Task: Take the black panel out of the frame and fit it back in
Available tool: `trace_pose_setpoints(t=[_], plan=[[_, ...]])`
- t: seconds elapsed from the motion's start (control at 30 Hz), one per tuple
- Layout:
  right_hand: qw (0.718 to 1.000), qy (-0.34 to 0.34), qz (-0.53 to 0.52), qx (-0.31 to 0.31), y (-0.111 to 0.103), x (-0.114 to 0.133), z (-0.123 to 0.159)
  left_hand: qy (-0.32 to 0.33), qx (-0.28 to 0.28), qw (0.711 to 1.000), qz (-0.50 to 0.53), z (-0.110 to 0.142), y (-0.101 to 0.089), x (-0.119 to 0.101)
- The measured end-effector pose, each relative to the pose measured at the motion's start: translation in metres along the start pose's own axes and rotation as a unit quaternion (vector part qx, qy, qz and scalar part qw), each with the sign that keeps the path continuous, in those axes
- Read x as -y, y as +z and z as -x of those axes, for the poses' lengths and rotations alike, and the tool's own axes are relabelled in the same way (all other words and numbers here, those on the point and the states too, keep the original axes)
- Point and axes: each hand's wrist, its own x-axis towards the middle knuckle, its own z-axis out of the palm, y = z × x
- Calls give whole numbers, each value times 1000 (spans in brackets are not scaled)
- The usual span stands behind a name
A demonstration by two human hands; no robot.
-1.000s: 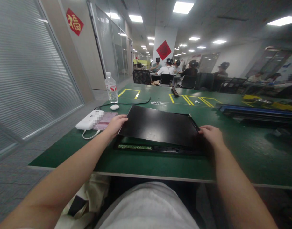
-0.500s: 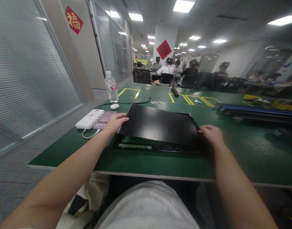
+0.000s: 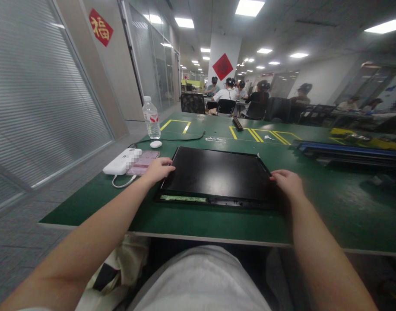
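Note:
A flat black panel (image 3: 217, 172) lies in a black frame on the green table (image 3: 198, 222) in front of me. A narrow green circuit strip (image 3: 182, 198) shows along the frame's near edge. My left hand (image 3: 158, 168) grips the panel's left edge, fingers curled over it. At the right edge, my right hand (image 3: 286, 183) holds the panel, its fingers curled down over the side.
A white power bank (image 3: 121, 161) with a cable and a pink phone (image 3: 143, 161) lie left of the panel. A water bottle (image 3: 151, 118) and a white mouse (image 3: 155, 144) stand further back. Blue-edged black panels (image 3: 350, 153) lie at the right. Several people sit at far tables.
The panel's far edge was raised and tilted towards me; it has come down and now lies flat in the frame. Both hands stayed at its side edges.

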Motion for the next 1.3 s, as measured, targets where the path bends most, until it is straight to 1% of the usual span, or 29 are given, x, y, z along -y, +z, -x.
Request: trace_pose_setpoints(t=[0.17, 0.3, 0.4, 0.5, 0.67, 0.87, 1.07, 1.2, 1.3], plan=[[1000, 5, -8, 1, 0, 1, 0, 11, 18, 997, -72, -6, 0, 10], [1000, 4, -17, -2, 1, -1, -2, 44, 34, 991, -124, -13, 0, 17], [1000, 1, -17, -6, 1, -1, -2, 71, 51, 985, -146, -18, 1, 22], [1000, 4, -18, -5, 1, -2, -2, 85, 66, 981, -163, -21, 1, 26], [1000, -8, -17, -7, 3, -6, -5, 100, 65, 973, -195, -23, 1, 32], [1000, 5, -9, -6, 1, -4, -3, 122, 72, 959, -245, -23, 1, 35], [1000, 6, -12, -10, 0, 2, 0, 125, 70, 956, -255, -23, 3, 36], [1000, 0, -5, -10, 0, 0, -1, 126, 63, 957, -252, -23, 5, 37], [1000, -7, -6, -10, 0, -2, -2, 123, 61, 961, -240, -22, 4, 34]])
